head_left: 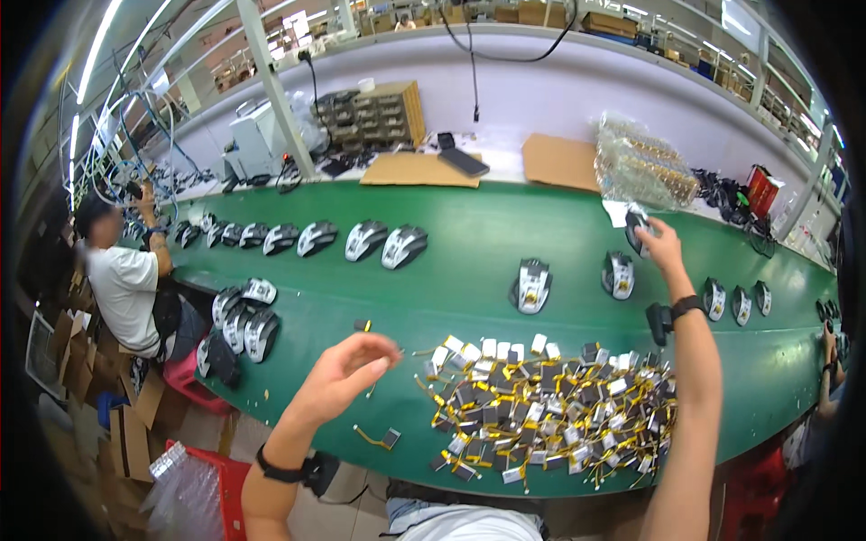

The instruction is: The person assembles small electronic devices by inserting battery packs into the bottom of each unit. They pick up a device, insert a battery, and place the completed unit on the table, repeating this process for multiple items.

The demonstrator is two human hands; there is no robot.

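One mouse (633, 236) | right hand (664, 245): grip clamped on it | left hand (347, 371): grip curled, closure unclear

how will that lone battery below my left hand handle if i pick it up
The battery looks small and thin, so it's probably light. Its flat body would likely slide rather than roll. The thin lead trailing from it may flop and snag.

The green work surface (478, 221) supports gray-and-black computer mice (530, 287) — a row (366, 241) along the far left, a cluster (261, 336) at the near left, others spaced toward the right — and a heap of wired battery cells (550, 410) near the front edge, with loose cells (391, 438) to its left.
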